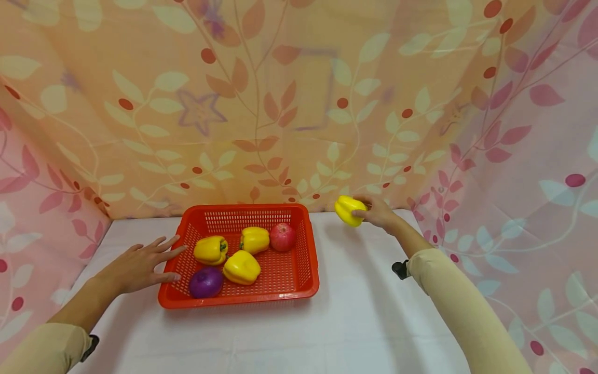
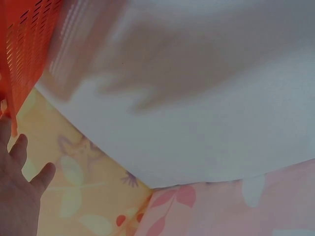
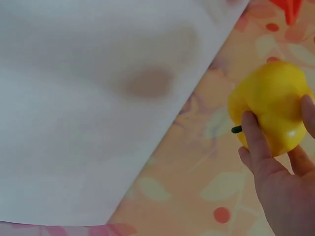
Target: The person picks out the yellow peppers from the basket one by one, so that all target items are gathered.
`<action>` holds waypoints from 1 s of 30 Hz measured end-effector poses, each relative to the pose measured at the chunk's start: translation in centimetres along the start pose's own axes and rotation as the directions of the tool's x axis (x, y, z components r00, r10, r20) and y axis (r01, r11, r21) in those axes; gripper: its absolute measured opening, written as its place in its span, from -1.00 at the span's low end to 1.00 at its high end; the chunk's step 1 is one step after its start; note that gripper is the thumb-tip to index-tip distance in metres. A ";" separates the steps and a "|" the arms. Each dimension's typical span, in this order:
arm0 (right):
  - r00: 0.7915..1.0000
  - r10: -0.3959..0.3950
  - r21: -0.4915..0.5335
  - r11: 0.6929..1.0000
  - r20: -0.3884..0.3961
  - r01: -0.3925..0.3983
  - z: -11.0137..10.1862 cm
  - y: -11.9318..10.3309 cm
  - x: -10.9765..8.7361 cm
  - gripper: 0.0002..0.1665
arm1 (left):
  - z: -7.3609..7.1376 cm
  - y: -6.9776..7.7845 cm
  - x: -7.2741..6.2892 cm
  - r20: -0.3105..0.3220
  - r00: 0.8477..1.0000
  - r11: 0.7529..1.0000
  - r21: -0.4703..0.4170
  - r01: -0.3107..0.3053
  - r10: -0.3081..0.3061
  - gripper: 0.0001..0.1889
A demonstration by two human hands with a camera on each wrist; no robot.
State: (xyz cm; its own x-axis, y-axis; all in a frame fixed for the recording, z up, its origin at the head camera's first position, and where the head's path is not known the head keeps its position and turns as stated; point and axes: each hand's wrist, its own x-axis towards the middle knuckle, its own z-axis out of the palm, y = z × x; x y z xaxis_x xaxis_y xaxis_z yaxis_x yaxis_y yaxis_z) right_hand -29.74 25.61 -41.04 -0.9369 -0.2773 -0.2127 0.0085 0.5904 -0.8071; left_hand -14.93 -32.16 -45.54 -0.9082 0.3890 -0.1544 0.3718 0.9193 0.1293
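My right hand grips a yellow bell pepper above the table, to the right of the red basket. In the right wrist view the fingers wrap this pepper, and its green stem shows. At the basket's left rim, my left hand has its fingers spread and holds nothing. Inside the basket lie a yellow bell pepper on the left, another yellow pepper at the back and a third yellow pepper in front. A purple onion and a red pomegranate are in there too.
The basket stands on a white-covered table. Behind it hangs an orange leaf-patterned curtain, with a pink curtain on the right and another on the left. Both arms cast shadows on the cloth.
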 end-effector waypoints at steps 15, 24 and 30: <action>0.972 0.159 -0.001 0.987 -0.176 -0.162 -0.9 5.5 -0.9 -0.27 | -0.2 0.0 0.0 -0.003 1.000 1.000 0.000 -0.009 0.009 -0.15; 0.919 0.300 0.092 0.954 -0.255 -0.286 -1.1 9.5 -1.8 -0.25 | -0.2 0.1 0.0 0.000 1.000 1.000 0.002 -0.010 0.010 -0.15; 0.888 0.374 0.140 0.927 -0.267 -0.348 -0.9 11.2 -2.2 -0.24 | -0.3 0.1 0.0 0.003 1.000 1.000 0.004 -0.010 0.010 -0.15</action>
State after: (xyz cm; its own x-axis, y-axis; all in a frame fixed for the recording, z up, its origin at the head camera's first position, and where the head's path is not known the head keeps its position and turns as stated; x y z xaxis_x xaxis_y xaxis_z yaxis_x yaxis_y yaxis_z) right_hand -27.84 33.51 -49.13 -0.9221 0.1768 -0.3442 0.3834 0.5373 -0.7512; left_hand -14.96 -32.09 -45.26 -0.9037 0.3988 -0.1556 0.3821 0.9154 0.1266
